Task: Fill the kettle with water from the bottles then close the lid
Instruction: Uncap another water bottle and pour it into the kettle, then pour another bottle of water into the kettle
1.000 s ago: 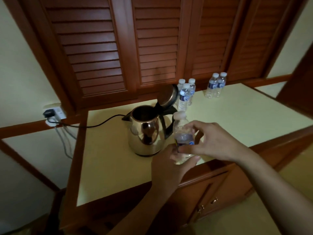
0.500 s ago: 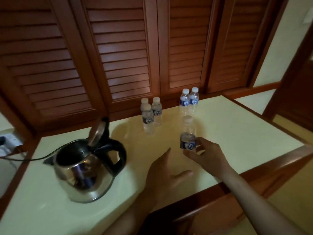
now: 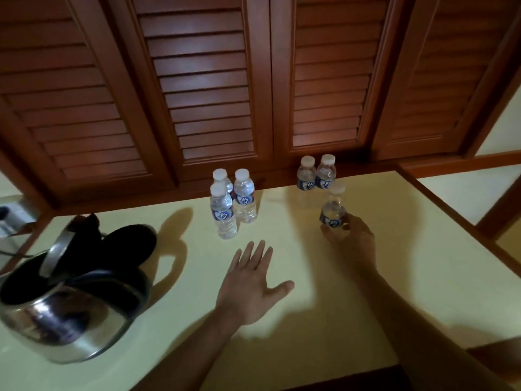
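Right hand (image 3: 352, 238): right of centre, fingers and thumb curled round the lower half of a small clear plastic water bottle with a white cap and blue label (image 3: 334, 210). The bottle is upright; its base is hidden behind the fingers.

Left hand (image 3: 251, 275): centre of the frame, palm down, fingers straight and thumb spread, holding nothing. Whether it touches the surface cannot be told.

Pale yellow countertop with a brown wooden edge (image 3: 423, 263): lies under both hands.

Group of three matching capped bottles (image 3: 224, 213): upright, above the left hand, close together.

Pair of matching capped bottles (image 3: 315, 176): upright and side by side at the back edge of the countertop, just above the held bottle.

Polished steel kettle with a black handle (image 3: 64, 314): lower left of the frame, well apart from both hands. Its hinged steel lid (image 3: 60, 249) stands raised and the mouth is open.

Reddish-brown louvred wooden doors (image 3: 208, 94): fill the upper frame behind the countertop.
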